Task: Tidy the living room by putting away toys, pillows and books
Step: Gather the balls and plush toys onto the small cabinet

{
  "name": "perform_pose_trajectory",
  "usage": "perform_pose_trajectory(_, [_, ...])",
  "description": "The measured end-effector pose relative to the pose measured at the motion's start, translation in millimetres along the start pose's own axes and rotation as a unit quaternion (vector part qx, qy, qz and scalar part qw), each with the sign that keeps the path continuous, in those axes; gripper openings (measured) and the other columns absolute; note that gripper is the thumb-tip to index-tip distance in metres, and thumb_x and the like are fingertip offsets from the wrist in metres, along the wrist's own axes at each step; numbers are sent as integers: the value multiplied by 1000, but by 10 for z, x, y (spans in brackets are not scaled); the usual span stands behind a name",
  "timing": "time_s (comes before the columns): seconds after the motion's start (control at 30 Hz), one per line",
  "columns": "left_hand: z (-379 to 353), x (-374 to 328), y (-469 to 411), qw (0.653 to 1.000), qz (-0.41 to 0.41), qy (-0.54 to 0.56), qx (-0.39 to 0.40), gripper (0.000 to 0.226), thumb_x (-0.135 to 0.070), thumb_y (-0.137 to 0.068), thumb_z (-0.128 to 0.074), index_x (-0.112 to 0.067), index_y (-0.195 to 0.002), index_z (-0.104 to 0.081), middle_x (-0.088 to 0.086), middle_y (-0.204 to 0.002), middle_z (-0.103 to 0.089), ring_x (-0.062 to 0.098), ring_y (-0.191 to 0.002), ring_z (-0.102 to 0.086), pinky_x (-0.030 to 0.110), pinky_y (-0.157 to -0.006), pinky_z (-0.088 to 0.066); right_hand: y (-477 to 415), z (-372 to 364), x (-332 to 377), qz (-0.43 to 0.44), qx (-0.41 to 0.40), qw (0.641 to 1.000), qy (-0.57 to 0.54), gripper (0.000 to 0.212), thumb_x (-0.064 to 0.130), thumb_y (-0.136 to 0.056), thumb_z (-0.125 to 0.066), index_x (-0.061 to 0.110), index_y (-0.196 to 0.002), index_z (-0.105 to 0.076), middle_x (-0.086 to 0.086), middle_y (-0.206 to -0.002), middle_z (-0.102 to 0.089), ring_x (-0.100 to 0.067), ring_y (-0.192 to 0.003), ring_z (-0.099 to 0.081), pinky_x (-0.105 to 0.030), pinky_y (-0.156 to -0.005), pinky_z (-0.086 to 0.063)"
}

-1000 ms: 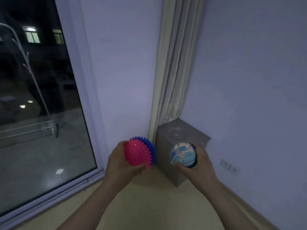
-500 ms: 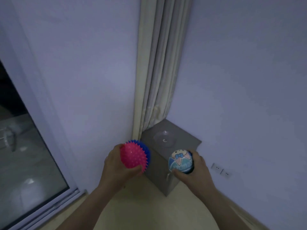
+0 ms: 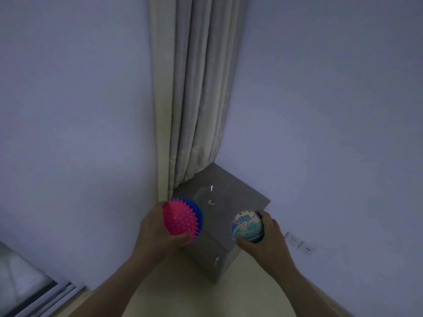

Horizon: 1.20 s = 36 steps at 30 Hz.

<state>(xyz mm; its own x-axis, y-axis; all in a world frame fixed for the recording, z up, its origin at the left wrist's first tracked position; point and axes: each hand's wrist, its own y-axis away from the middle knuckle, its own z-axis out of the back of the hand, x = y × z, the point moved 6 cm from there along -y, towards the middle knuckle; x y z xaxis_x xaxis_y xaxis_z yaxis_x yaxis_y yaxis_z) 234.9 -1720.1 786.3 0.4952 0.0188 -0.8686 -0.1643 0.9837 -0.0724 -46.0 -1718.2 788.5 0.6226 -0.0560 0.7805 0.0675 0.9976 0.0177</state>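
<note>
My left hand [image 3: 158, 234] grips a spiky ball [image 3: 180, 219], pink on the near half and blue on the far half. A smooth light-blue ball [image 3: 246, 226] printed with a cartoon figure and bow sits in my right hand [image 3: 265, 243], fingers and thumb curled round it. Both balls hover in front of a grey box-shaped cabinet [image 3: 242, 202] that stands in the room's corner. The spiky ball is over the cabinet's left edge, the blue ball over its right front edge.
A cream curtain [image 3: 194, 92] hangs in the corner and ends on the cabinet's back. White walls flank it. Wall sockets [image 3: 299, 243] sit low on the right wall. A sliding door frame [image 3: 39, 300] shows at the lower left above a pale floor [image 3: 183, 294].
The view has swung right and nearer the corner: the dark window has slid almost out of sight at the left. Both hands keep their balls and are closer to the cabinet.
</note>
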Motion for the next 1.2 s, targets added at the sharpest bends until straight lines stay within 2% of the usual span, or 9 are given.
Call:
perform_pose_trajectory(0.07, [-259, 22, -257, 1000, 23, -12, -7, 100, -37, -42, -90, -24, -130, -43, -1, -119, -52, 16, -105, -53, 26, -78, -49, -383, 80, -162, 1, 17, 1000, 5, 76, 36, -72, -80, 25, -134, -36, 2, -116, -42, -9, -101, -54, -9, -64, -48])
perform_pose_trajectory(0.2, [-651, 67, -553, 996, 83, -30, -5, 116, -55, -30, -78, -22, -135, -41, 0, -122, -52, 21, -109, -53, 42, -89, -53, -941, 175, -424, -9, 55, 998, 21, 79, 39, -71, -79, 25, -135, -35, 2, -116, -42, -10, -102, -53, -13, -72, -49])
perform_pose_trajectory(0.33, [-1006, 140, -786, 990, 142, -23, -3, 100, -33, -46, -91, -23, -133, -41, -3, -115, -50, 21, -103, -55, 40, -76, -57, -1472, 238, -669, -8, 105, 992, 63, 83, 43, -71, -78, 26, -138, -32, 3, -119, -40, -10, -100, -52, -16, -77, -48])
perform_pose_trajectory(0.43, [-1145, 272, -987, 986, 161, -42, 0, 105, -50, -35, -81, -26, -130, -43, -4, -113, -51, 21, -101, -55, 40, -79, -56, -1784, 218, -818, -16, 121, 990, 65, 82, 42, -71, -78, 26, -137, -33, 2, -118, -40, -11, -98, -52, -15, -75, -48])
perform_pose_trajectory(0.63, [-1407, 664, -1488, 977, 205, -47, 36, 93, -43, -50, -90, -24, -129, -44, -3, -114, -55, 17, -99, -55, 32, -81, -51, -2302, -94, -1022, -32, 166, 982, 86, 83, 42, -72, -78, 24, -138, -32, 3, -116, -40, -10, -95, -51, -11, -70, -46])
perform_pose_trajectory(0.73, [-1496, 889, -1803, 972, 219, -61, 63, 85, -54, -46, -87, -27, -117, -47, -7, -105, -57, 16, -94, -58, 32, -77, -53, -2544, -259, -1096, -53, 179, 977, 106, 84, 42, -72, -78, 22, -140, -32, 4, -115, -38, -9, -95, -48, -7, -66, -43])
perform_pose_trajectory(0.83, [-1629, 1149, -2160, 964, 239, -71, 92, 91, -65, -40, -79, -27, -117, -48, -9, -104, -57, 16, -93, -59, 30, -74, -52, -2813, -432, -1155, -76, 190, 972, 118, 83, 42, -73, -77, 22, -140, -31, 4, -114, -38, -10, -96, -47, -2, -60, -41])
perform_pose_trajectory(1.03, [-2017, 1479, -2810, 953, 252, -101, 136, 88, -57, -46, -84, -20, -119, -51, 0, -109, -59, 24, -99, -60, 32, -78, -53, -3245, -756, -1271, -109, 202, 964, 134, 82, 43, -72, -78, 24, -137, -33, 5, -113, -38, -9, -95, -47, -7, -62, -42])
perform_pose_trajectory(1.2, [-2369, 1691, -3171, 937, 282, -124, 165, 91, -58, -44, -74, -16, -119, -47, 5, -110, -60, 27, -98, -60, 33, -76, -53, -3576, -966, -1470, -131, 226, 956, 132, 81, 40, -72, -78, 24, -137, -33, 5, -115, -38, -10, -97, -48, -6, -63, -41])
